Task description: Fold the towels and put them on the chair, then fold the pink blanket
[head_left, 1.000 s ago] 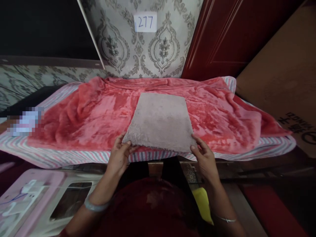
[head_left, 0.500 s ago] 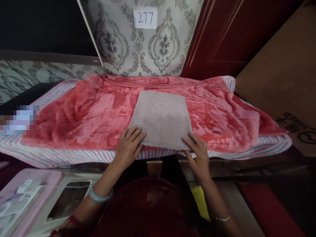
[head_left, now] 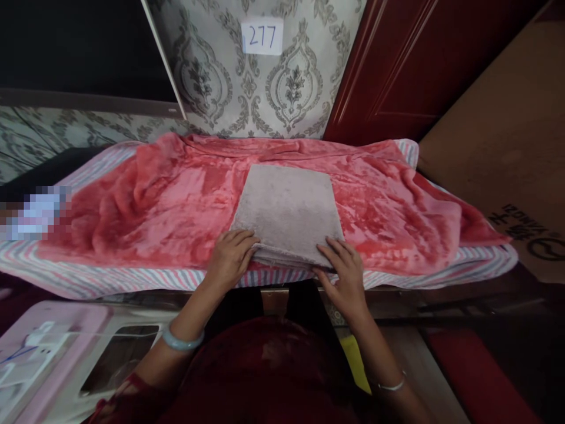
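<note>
Grip the grey cloth along its near edge with left hand and right hand, spaced apart; keep layers flush, tension even.

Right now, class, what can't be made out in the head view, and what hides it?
All in the head view:
Underside of the grey rectangular plush cloth: hidden by its upper side.
Palms of the bare left hand and bare right hand: hidden by the backs of the hands.
Large black rectangular screen: cut off by top and left edges.
Pale pixelated item: blurred.
</note>
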A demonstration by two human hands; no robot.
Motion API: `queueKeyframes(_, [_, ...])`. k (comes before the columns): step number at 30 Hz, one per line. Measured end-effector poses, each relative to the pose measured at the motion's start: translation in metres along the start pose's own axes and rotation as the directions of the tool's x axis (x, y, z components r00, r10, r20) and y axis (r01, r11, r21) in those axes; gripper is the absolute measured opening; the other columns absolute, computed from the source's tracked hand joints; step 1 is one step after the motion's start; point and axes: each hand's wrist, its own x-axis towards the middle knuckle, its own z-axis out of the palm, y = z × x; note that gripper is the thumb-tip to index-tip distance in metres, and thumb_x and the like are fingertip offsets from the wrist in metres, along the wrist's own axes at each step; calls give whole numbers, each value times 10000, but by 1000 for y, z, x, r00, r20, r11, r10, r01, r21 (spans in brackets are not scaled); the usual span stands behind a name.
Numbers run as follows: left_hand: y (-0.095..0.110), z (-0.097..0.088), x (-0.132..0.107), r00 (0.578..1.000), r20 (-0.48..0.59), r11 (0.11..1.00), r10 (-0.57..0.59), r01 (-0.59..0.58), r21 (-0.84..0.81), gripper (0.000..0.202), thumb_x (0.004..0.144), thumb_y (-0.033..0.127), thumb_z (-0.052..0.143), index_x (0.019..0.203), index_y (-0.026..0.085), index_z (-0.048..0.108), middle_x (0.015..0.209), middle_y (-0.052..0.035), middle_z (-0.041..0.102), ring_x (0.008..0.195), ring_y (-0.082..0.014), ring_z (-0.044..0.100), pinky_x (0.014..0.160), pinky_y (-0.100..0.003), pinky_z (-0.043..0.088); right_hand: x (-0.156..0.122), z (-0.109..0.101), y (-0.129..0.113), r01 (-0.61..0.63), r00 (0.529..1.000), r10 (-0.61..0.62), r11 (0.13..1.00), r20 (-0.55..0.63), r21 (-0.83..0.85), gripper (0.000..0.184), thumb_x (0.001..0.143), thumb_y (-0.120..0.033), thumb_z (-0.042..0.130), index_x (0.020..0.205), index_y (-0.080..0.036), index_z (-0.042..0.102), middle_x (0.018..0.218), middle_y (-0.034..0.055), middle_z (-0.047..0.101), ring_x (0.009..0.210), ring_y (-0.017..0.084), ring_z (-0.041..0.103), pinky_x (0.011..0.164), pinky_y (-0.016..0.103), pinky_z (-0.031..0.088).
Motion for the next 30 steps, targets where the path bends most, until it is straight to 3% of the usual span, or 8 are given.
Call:
queueKeyframes(4, [2, -1, 0, 999, 16, 999, -35, 36, -28, 313, 989, 359, 470, 1089, 251, 747, 1172, -109, 751, 1118, -281, 662, 970, -483, 480, -1, 3, 1, -4, 1000, 4, 1000, 22, -27, 421, 947, -278, 563, 1361, -317, 625, 1419, 61, 593, 1342, 315, 471, 1114, 594, 376])
queueKeyframes(9, [2, -3, 10, 996, 58, 997, -61, 64, -50, 335, 1004, 387, 441, 1026, 225, 734, 1064, -114, 756, 1008, -274, 667, 913, -442, 475, 4, 4, 6, -1, 1000, 1, 999, 1, 39, 357, 943, -262, 568, 1273, -312, 694, 1345, 56, 653, 1289, 306, 521, 1094, 586, 399])
queueKeyframes(14, [2, -3, 23, 989, 133, 996, -71, 63, 68, 359, 1019, 373, 402, 940, 196, 704, 884, -108, 712, 878, -268, 638, 792, -392, 459, 10, 3, 9, -10, 1000, 11, 996, -16, 85, 262, 947, -283, 593, 1156, -293, 751, 1264, 65, 704, 1210, 293, 583, 1067, 567, 416])
queueKeyframes(19, [10, -8, 19, 988, 147, 996, -56, 46, 71, 289, 990, 311, 431, 1037, 192, 690, 1005, -119, 717, 960, -282, 639, 853, -427, 477, 17, 2, 7, -40, 998, 44, 993, -36, 108, 212, 969, -345, 582, 1042, -288, 773, 1159, 65, 744, 1108, 284, 649, 1036, 555, 427])
queueKeyframes(24, [19, -12, 11, 990, 139, 997, -12, 2, 72, 360, 888, 372, 613, 1200, 199, 659, 1349, -153, 630, 1200, -332, 593, 1008, -499, 462, 27, 2, 1, -59, 995, 69, 989, -71, 138, 225, 976, -395, 590, 950, -264, 771, 1039, 71, 768, 1010, 282, 688, 954, 510, 489])
queueKeyframes(26, [22, -9, 13, 992, 126, 994, -12, -2, 112, 360, 879, 384, 648, 1184, 193, 661, 1345, -163, 630, 1184, -341, 602, 994, -503, 472, 30, 3, -2, -73, 991, 88, 987, -97, 146, 228, 975, -401, 586, 940, -265, 766, 1007, 70, 771, 978, 281, 695, 924, 498, 512])
queueKeyframes(30, [25, 2, 20, 993, 108, 990, -42, 27, 137, 192, 923, 306, 601, 1067, 211, 685, 1161, -136, 697, 1076, -316, 644, 924, -485, 504, 27, 6, -3, -84, 988, 100, 987, -115, 137, 214, 968, -368, 575, 956, -267, 763, 1001, 74, 764, 991, 282, 688, 936, 497, 522])
